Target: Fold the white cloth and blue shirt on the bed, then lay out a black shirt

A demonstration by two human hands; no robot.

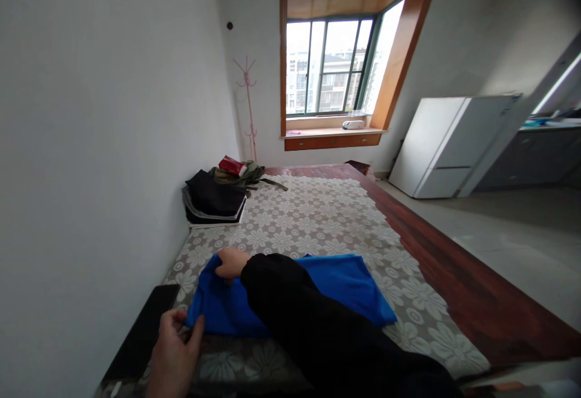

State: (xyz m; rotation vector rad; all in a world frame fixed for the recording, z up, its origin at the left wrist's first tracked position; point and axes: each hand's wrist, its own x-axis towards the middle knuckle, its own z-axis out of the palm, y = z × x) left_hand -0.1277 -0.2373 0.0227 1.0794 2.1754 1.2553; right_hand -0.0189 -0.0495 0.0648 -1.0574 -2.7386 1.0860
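Observation:
A bright blue folded cloth [349, 286] lies across the near part of the table; whether it is a garment I cannot tell. My right hand [231, 264] reaches over from the right and is closed on its far left corner, which is lifted a little. At the near left corner, my left hand [176, 346] pinches the edge between thumb and fingers. My black right sleeve crosses the cloth and hides its middle.
A lace-patterned tablecloth [304, 216] covers the dark red wooden table [476, 301]. Folded black fabric [215, 195] and a green bag [247, 174] with a red packet [232, 165] lie by the left wall. A flat black object [143, 328] rests beside my left hand.

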